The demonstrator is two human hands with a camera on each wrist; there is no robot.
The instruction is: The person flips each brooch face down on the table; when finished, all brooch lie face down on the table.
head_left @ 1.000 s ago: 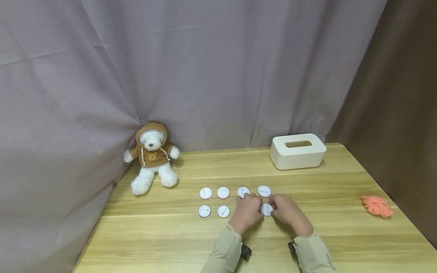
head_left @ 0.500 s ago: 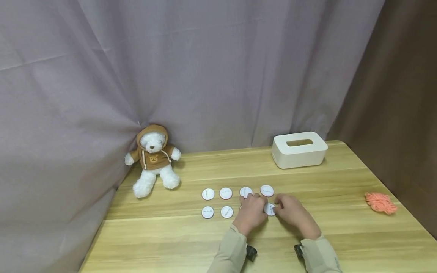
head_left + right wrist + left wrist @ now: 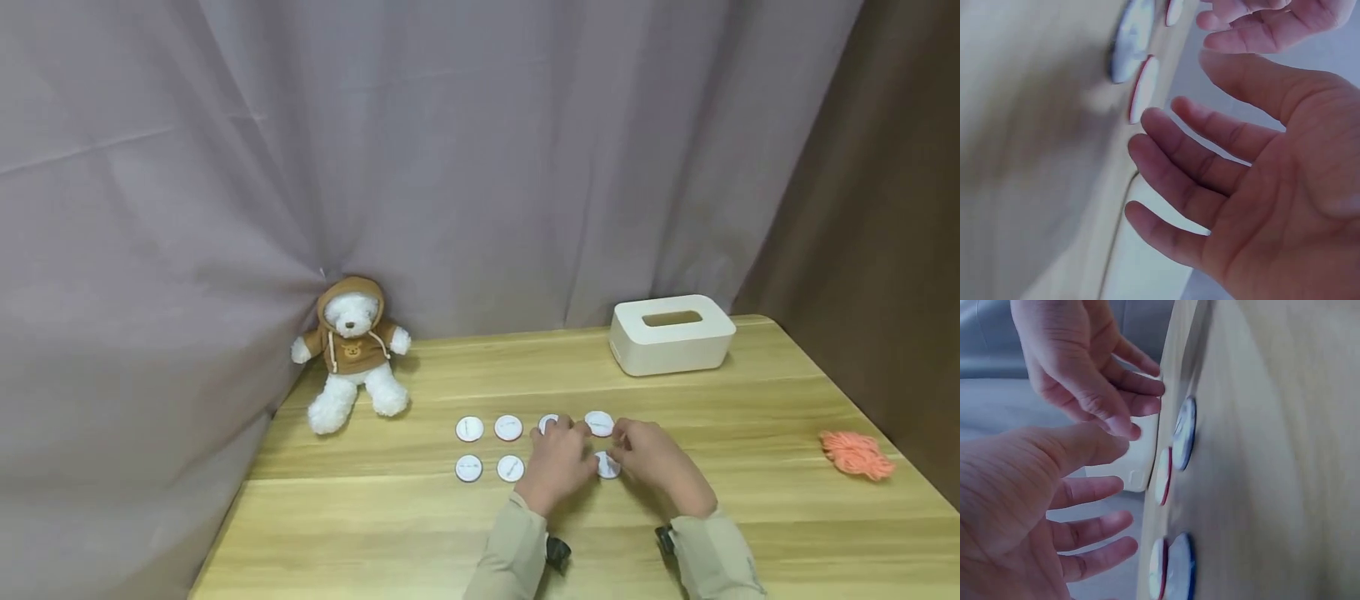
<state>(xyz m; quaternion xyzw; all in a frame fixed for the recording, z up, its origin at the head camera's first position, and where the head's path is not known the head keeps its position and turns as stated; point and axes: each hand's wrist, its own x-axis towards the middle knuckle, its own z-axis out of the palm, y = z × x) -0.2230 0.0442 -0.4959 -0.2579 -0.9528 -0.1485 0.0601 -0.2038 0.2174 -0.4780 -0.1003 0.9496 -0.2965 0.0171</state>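
Note:
Several round pin badges lie in two rows with their white pin backs up, some red-rimmed and some blue-rimmed. My left hand (image 3: 558,462) hovers over the third column, partly covering the far badge (image 3: 550,422) and hiding whatever is below it. In the left wrist view its fingers are spread and hold nothing. Close to my right hand (image 3: 660,462) lies the near-row badge at the right end (image 3: 608,465); the far-row badge (image 3: 599,423) sits just behind it. The right wrist view shows the right fingers loosely bent, apart from the blue-rimmed badge (image 3: 1132,40).
A white teddy bear (image 3: 352,354) in a brown hoodie sits at the back left of the wooden table (image 3: 360,533). A white tissue box (image 3: 672,337) stands at the back right. Coral yarn (image 3: 857,454) lies near the right edge. Grey curtain (image 3: 450,183) hangs behind.
Both hands were at the near-row right badge; now their fingers have lifted off it and it lies on the table. The whole head view has shifted slightly, with everything appearing further right.

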